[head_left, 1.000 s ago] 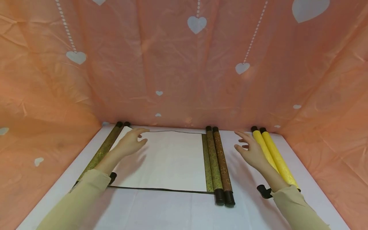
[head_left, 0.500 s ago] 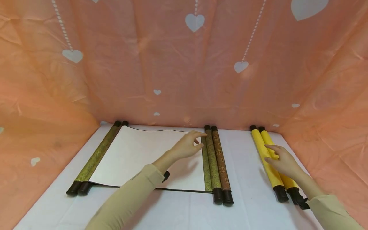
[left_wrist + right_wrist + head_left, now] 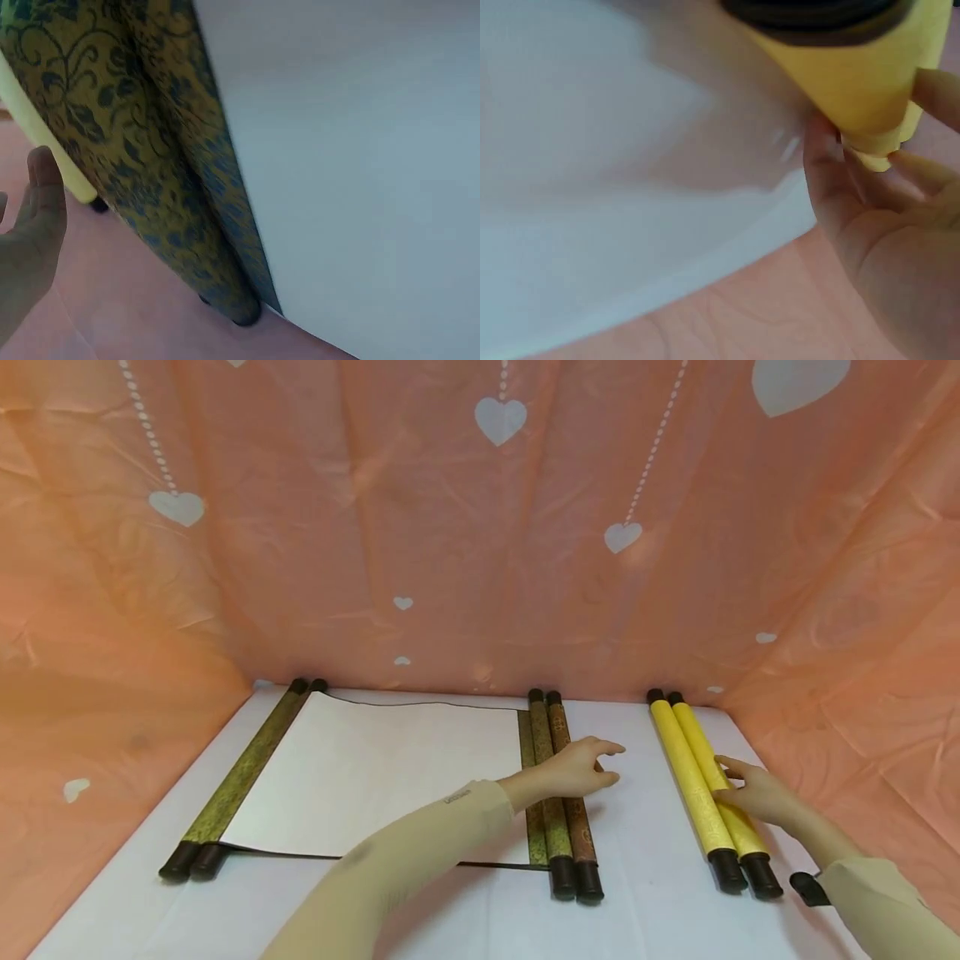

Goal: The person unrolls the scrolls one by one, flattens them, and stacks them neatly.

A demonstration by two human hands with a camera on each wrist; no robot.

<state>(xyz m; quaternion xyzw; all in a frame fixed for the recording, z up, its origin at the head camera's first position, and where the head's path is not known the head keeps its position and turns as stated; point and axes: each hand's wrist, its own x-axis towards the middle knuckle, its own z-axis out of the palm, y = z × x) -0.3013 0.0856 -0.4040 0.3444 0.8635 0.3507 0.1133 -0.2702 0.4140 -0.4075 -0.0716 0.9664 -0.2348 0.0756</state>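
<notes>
The yellow scroll (image 3: 701,785) lies rolled on the white table (image 3: 645,910) toward your right, its 2 yellow rollers side by side and running from the back wall toward you, with black end caps at both ends. Your right hand (image 3: 757,793) rests on its outer roller about midway along its length, fingers laid over the top of it and the thumb on the side facing you. In the right wrist view your fingers (image 3: 937,94) curl round the yellow roll, so the hand is gripping it rather than lying flat.

Your left hand (image 3: 581,768) reaches across your body and hovers over the brown patterned rollers (image 3: 562,793) of the half-open scroll (image 3: 375,768), well apart from the yellow scroll. Its fingers are spread and relaxed, tips pointing toward the bare strip of table between the 2 scrolls. From the head view you cannot tell whether the palm touches the rollers. In the left wrist view the thumb (image 3: 45,180) stands straight and apart from the patterned roll, holding nothing.

The half-open scroll shows a blank white sheet stretched between the brown pair of rollers and an olive-green pair (image 3: 240,777) at your far left. A thin dark cord runs along its back and front edges.

Behind and to both sides hangs an orange backdrop (image 3: 420,527) printed with white hearts.
</notes>
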